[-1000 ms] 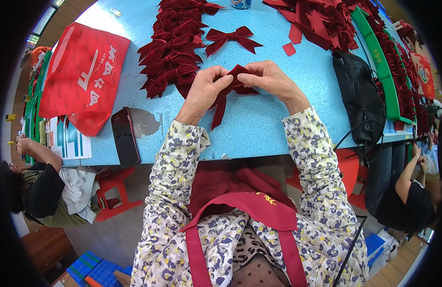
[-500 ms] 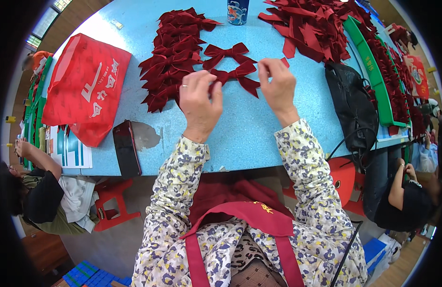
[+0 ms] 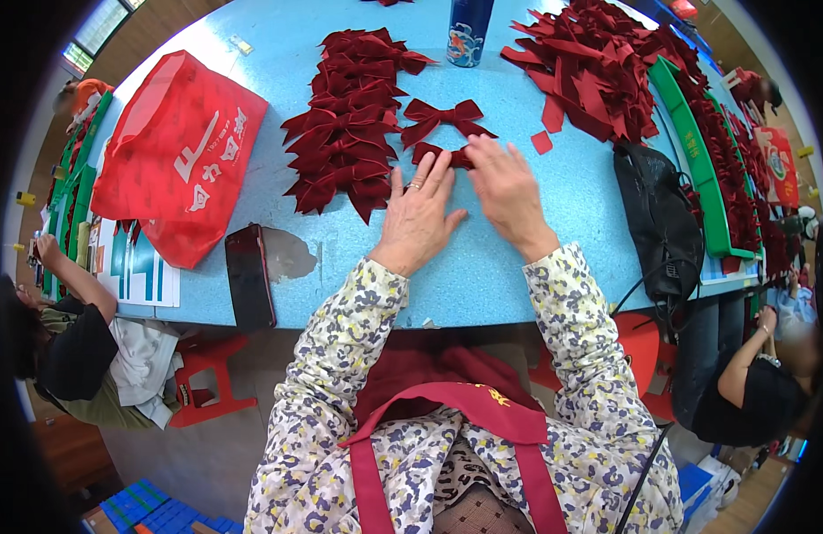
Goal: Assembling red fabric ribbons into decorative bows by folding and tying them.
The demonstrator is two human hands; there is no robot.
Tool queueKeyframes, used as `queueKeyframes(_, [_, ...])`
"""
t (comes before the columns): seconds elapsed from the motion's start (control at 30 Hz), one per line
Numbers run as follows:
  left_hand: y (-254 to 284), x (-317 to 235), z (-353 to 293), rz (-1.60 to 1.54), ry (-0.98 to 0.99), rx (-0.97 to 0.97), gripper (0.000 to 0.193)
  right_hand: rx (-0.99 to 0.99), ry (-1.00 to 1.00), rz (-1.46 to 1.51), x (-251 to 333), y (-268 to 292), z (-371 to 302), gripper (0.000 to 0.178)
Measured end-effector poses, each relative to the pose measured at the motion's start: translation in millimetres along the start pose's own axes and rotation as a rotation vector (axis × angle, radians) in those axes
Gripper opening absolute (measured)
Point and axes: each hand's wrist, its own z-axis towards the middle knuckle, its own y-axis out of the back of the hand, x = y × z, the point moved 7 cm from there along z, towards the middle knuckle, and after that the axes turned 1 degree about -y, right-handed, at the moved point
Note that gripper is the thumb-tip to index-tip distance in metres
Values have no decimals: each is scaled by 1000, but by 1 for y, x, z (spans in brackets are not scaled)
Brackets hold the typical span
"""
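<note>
A dark red velvet bow (image 3: 444,157) lies on the blue table beneath my fingertips, its lower part hidden by my hands. My left hand (image 3: 419,212) is spread with its fingers stretched out over the bow's left side, a ring on one finger. On the right side my right hand (image 3: 509,198) lies with its fingers extended and its tips on or just over the bow. Just beyond sits a second red bow (image 3: 444,120), flat and untouched. Left of these, several more bows overlap in a long row (image 3: 340,147).
A heap of red ribbon pieces (image 3: 589,76) lies at the far right near a green tray (image 3: 696,160) and a black bag (image 3: 656,218). A blue cup (image 3: 467,40) stands at the back. On the left are a red bag (image 3: 176,151) and a phone (image 3: 250,276). People sit on both sides.
My hands have gone from raised, pinching fingers at the nearer bow to flattened, outstretched fingers over it, and they are closer together. The whole view has shifted slightly.
</note>
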Motion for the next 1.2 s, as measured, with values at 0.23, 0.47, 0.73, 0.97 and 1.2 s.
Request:
queueKeyframes(0.23, [8,-11,-5,-146,-100,-32,58,-258,-340,355,-40,15,12,20])
queueKeyframes(0.47, [20,-12,-7,-60,-127,-118,44,-133,-49,246,-10,3,29,25])
queueKeyframes(0.73, [53,9,0,-293,184,-352,30,-106,-43,186,-22,20,33,42])
queueKeyframes(0.97, [52,36,-4,-796,531,-560,43,-303,-150,287,-29,55,25,44])
queueKeyframes(1.2, [44,36,-1,-893,429,-546,62,-286,-216,537,-27,53,18,41])
